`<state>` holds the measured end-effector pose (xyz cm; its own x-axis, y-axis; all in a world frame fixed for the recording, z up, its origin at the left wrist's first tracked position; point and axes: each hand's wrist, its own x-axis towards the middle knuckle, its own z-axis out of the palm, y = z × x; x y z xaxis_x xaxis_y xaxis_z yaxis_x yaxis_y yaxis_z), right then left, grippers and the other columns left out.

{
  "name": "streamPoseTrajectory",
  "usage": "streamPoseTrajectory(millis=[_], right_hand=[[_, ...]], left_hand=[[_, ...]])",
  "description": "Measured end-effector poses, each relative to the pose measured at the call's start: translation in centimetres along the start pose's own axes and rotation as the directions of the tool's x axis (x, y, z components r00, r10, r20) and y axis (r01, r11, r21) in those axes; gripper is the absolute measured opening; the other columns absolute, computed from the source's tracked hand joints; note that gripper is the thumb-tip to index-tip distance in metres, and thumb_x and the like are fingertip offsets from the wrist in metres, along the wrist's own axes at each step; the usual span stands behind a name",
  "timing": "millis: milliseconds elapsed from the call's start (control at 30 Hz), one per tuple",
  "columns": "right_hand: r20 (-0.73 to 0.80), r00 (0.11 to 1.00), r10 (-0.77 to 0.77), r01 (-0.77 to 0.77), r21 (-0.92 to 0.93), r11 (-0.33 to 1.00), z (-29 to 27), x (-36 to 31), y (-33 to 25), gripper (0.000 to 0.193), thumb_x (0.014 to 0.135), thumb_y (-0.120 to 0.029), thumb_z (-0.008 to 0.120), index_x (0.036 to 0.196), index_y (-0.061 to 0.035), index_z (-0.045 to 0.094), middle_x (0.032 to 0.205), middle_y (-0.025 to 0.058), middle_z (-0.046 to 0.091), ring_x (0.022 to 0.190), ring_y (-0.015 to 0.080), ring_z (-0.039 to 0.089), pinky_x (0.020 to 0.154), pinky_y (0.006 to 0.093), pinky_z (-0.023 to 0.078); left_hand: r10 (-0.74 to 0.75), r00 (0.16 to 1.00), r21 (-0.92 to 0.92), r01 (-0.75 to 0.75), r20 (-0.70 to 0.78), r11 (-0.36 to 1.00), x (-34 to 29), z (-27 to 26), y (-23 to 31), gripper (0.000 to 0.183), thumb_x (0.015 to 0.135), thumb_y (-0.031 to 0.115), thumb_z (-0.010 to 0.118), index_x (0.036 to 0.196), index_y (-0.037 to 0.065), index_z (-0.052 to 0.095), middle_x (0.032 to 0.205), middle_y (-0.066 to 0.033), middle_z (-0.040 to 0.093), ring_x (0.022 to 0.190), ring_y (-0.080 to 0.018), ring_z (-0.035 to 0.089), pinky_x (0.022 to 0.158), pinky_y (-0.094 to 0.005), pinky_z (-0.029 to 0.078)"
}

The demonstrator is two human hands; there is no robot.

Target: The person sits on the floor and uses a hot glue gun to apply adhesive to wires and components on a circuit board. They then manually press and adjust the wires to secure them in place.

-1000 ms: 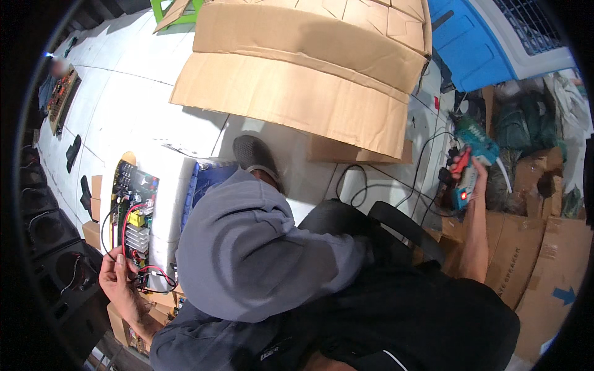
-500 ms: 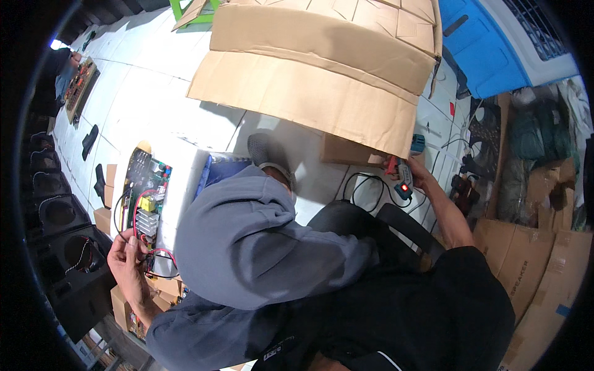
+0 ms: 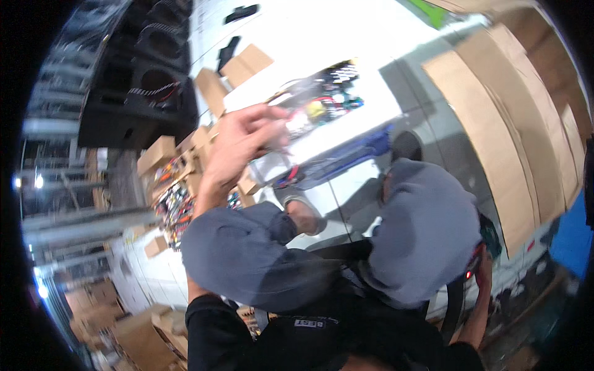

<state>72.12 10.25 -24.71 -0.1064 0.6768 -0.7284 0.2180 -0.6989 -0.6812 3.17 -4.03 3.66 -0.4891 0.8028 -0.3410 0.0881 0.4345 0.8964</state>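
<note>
White tiled floor [image 3: 340,191], with articles resting about the left hand [image 3: 241,139].
Just to the hand's right, a white block [image 3: 352,133] bears a blurred circuit board [image 3: 334,89], a blue item [image 3: 356,153] alongside. Ahead of the hand lie cardboard pieces [image 3: 247,65] and two black pieces [image 3: 229,54]; behind and left, a small carton [image 3: 156,247].

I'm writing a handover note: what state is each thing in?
left hand: raised, fingers bent; grip too blurred to tell
right hand: closed around the power tool
power tool: held, red light lit
circuit board: uncovered, components exposed
large cardboard box: flap spread outward
</note>
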Motion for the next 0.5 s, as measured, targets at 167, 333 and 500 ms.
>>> streamPoseTrajectory(millis=[167,333,500], right_hand=[[-0.053,0.998,0.025,-0.036,-0.217,0.976,-1.4,1.4,-0.4,0.037,0.101,-0.044,0.054,0.112,-0.0103,0.061,0.099,0.0116,0.068,0.087,0.0216,0.066,0.08,0.0417,0.053],[-0.075,0.997,0.018,-0.057,-0.562,0.825,-4.0,2.0,-0.4,0.04,0.099,-0.042,0.058,0.128,-0.0148,0.056,0.109,0.0142,0.068,0.092,0.0227,0.068,0.08,0.0455,0.054],[0.22,0.965,-0.14,0.234,-0.968,0.093,-10.9,2.6,0.9,0.051,0.097,-0.04,0.063,0.143,-0.0194,0.052,0.118,0.0167,0.067,0.097,0.0238,0.07,0.08,0.0493,0.055]], left_hand=[[0.057,0.998,-0.102,-0.056,0.011,0.993,-0.1,-0.8,-1.6,0.026,0.093,0.011,0.069,0.115,-0.003,0.066,0.079,-0.0048,0.07,0.07,-0.0075,0.067,0.065,-0.0202,0.054],[0.074,0.997,-0.063,-0.072,0.027,0.995,-0.8,-0.6,-0.7,0.028,0.093,0.012,0.069,0.117,-0.001,0.067,0.081,-0.0048,0.073,0.072,-0.0074,0.069,0.066,-0.0191,0.053],[0.101,0.994,-0.088,-0.098,0.035,0.991,-0.2,-1.0,-1.6,0.031,0.092,0.013,0.069,0.12,0.0,0.068,0.079,-0.0049,0.073,0.073,-0.0074,0.069,0.069,-0.0206,0.053]])
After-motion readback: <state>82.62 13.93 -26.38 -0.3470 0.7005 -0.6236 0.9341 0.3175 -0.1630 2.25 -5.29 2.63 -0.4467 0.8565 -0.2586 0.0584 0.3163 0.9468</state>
